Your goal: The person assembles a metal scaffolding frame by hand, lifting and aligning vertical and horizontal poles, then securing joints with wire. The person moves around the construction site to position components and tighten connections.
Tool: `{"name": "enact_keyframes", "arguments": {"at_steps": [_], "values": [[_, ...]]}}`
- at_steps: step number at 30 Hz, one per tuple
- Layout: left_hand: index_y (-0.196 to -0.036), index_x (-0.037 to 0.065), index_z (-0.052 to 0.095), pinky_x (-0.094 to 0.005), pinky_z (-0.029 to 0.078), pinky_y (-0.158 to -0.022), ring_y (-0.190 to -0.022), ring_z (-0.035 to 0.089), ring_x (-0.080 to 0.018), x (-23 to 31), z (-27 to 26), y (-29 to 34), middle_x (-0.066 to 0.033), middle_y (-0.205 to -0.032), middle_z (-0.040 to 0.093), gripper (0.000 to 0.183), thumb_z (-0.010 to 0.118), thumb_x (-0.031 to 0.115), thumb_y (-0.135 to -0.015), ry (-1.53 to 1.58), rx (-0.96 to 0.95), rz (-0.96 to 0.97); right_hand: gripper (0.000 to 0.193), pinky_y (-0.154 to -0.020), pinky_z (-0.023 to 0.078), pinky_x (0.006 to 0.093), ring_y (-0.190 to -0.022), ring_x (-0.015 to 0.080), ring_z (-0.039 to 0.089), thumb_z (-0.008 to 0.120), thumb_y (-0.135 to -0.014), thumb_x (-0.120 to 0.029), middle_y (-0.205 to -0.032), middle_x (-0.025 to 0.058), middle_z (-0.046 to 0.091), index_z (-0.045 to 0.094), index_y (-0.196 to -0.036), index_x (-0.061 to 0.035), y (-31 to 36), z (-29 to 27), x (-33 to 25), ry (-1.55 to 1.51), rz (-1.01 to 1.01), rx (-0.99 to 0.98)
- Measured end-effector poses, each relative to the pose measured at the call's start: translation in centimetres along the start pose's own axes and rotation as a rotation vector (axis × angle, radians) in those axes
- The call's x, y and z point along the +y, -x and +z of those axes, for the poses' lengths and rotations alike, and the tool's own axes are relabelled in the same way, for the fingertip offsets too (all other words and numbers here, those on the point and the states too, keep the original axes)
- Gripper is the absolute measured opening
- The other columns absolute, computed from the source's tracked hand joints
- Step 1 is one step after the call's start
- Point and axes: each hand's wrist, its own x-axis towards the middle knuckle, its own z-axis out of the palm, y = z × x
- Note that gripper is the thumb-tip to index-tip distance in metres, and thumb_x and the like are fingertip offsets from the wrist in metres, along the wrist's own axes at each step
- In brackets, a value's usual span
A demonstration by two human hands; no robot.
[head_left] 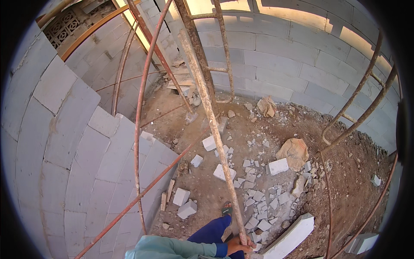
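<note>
At the bottom edge, my left hand is closed around the lower end of a long, pale, mortar-spattered pole. The pole leans up and away to the left, its far end in front of a rusty scaffold frame. My left arm, in a teal sleeve with a blue cuff, crosses from the lower left. My right hand does not show. Just right of the gripping hand lies a long white block piece. Below the pole, my sandalled foot stands on the dirt.
Red scaffold braces cross the left side beside a stepped block wall. Broken white block rubble and a crumpled paper sack litter the ground. Another scaffold frame stands right, before the far block wall.
</note>
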Motion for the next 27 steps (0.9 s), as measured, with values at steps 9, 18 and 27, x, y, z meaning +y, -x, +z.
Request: {"name": "enact_keyframes", "arguments": {"at_steps": [9,18,27], "values": [[-0.097,0.006,0.057,-0.041,0.051,-0.097,-0.119,0.064,-0.0307,12.3,-6.2,-1.4,-0.0232,-0.116,0.069,0.013,0.068,0.008,-0.091,0.017,0.132,0.321,0.024,-0.062,0.051,0.0395,-0.061,0.0319,0.064,0.08,-0.079,-0.016,-0.071,0.0167,0.065,0.064,-0.094,-0.0059,-4.5,-1.9,-11.3,0.077,-0.25,0.037],[-0.107,0.008,0.056,-0.0416,0.048,-0.102,-0.119,0.064,-0.0294,25.1,-5.9,1.9,-0.0211,-0.121,0.067,0.016,0.062,0.02,-0.099,-0.035,0.234,0.672,0.021,-0.059,0.049,0.0377,-0.059,0.0253,0.063,0.079,-0.083,-0.018,-0.068,0.0152,0.064,0.066,-0.092,-0.0042,-7.6,-3.4,-26.9,-0.094,-0.415,-0.068],[-0.108,0.001,0.059,-0.0385,0.053,-0.091,-0.101,0.069,-0.0259,32.3,-4.8,2.0,-0.0182,-0.108,0.071,0.022,0.065,0.017,-0.096,-0.018,0.25,0.794,0.021,-0.06,0.049,0.0359,-0.062,0.0187,0.062,0.077,-0.086,-0.018,-0.069,0.0143,0.064,0.066,-0.096,-0.0027,-12.2,-6.3,-33.3,-0.06,-0.475,-0.27]]}}
